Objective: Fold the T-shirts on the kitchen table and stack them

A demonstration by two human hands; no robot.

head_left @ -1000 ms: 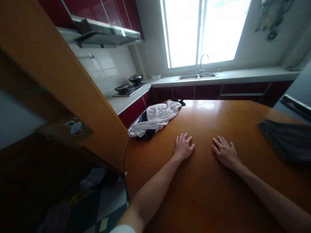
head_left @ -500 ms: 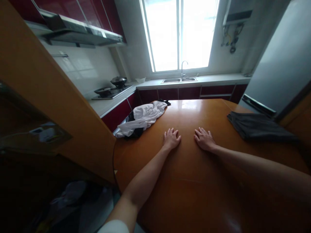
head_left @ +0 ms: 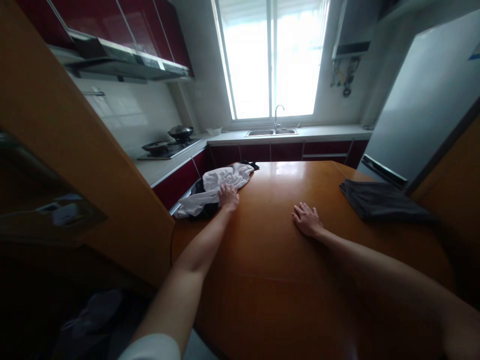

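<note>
My left hand (head_left: pixel 229 197) reaches to the right edge of a crumpled white garment (head_left: pixel 219 177), its fingers stretched out over the cloth; whether it presses on the fabric is hard to tell. Black cloth (head_left: pixel 198 187) shows under and beside the white one. On the wooden table (head_left: pixel 270 250), my right hand (head_left: pixel 308 220) lies flat with its fingers slightly spread and nothing in it. To its right lies a folded dark grey garment (head_left: pixel 382 200), apart from the hand.
A wooden partition (head_left: pixel 123 200) stands close on the left, with a stove (head_left: pixel 172 148) and two pans beyond it. Behind the table run a counter and a double sink (head_left: pixel 262 133) under the window. A fridge (head_left: pixel 423 100) stands at the right.
My left hand has moved left and forward from the tabletop to the white garment. My right hand stays flat on the table. The view has shifted slightly.
</note>
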